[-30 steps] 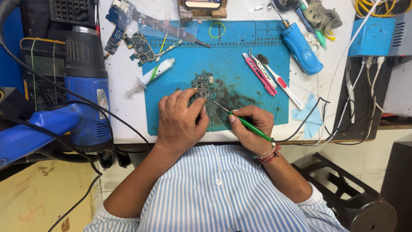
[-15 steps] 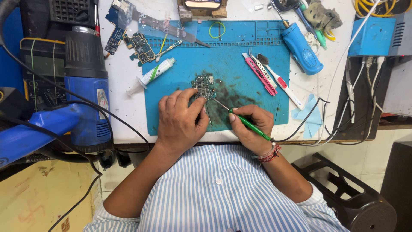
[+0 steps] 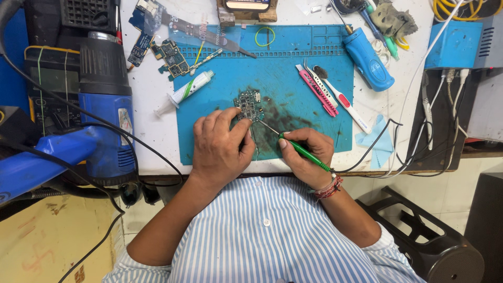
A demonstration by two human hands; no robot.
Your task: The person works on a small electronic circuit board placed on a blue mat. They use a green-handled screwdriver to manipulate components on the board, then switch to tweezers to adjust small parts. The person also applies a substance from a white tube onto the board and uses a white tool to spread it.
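Cluttered white bench [image 3: 152,131] with a blue work mat [image 3: 293,78] on top. I see the left hand [image 3: 220,149] pinching a small circuit board [image 3: 248,105] at its near edge, board lying flat on the mat just beyond the fingers. Right hand [image 3: 306,154] is clenched around a green-handled soldering iron [image 3: 301,151]; long axis runs up-left, tip near the board's right edge. Left hand sits nearer. Paste tube [image 3: 186,91] left, pink tweezers [image 3: 314,89] and toothbrush [image 3: 340,102] right, well apart; nothing between tip and board.

One blue mat [image 3: 293,63], three circuit boards [image 3: 248,104], two hands [image 3: 220,149], one soldering iron [image 3: 298,149].
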